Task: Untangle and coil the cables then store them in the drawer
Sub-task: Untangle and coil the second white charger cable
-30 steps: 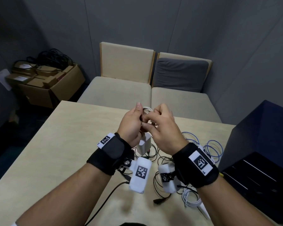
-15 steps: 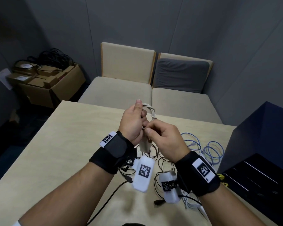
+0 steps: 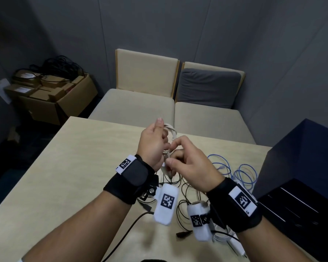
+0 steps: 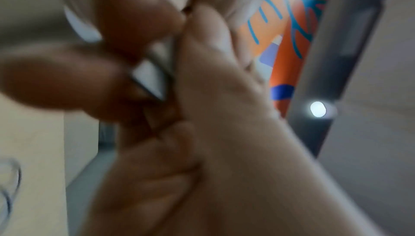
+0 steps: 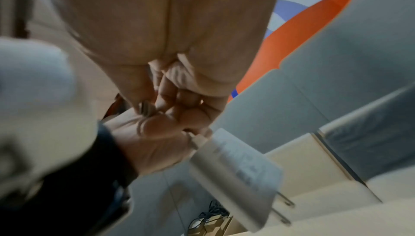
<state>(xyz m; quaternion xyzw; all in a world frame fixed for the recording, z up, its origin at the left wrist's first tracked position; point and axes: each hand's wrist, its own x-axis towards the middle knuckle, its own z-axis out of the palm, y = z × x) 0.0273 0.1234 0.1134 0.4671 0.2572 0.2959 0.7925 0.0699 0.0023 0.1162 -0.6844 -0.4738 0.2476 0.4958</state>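
Beige surface (image 3: 64,176) is lying beneath both raised hands. Left hand (image 3: 151,146) is curling its fingers round a coiled white cable (image 3: 171,131), and right hand (image 3: 193,167) is pinching a strand just beside it. Only the right wrist view is plainly showing the white charger (image 5: 235,177) hanging under the left palm, prongs out. Head view alone is showing black cables (image 3: 186,188) below, a blue cable (image 3: 242,173) to the right, and the dark drawer unit (image 3: 301,205) beyond.
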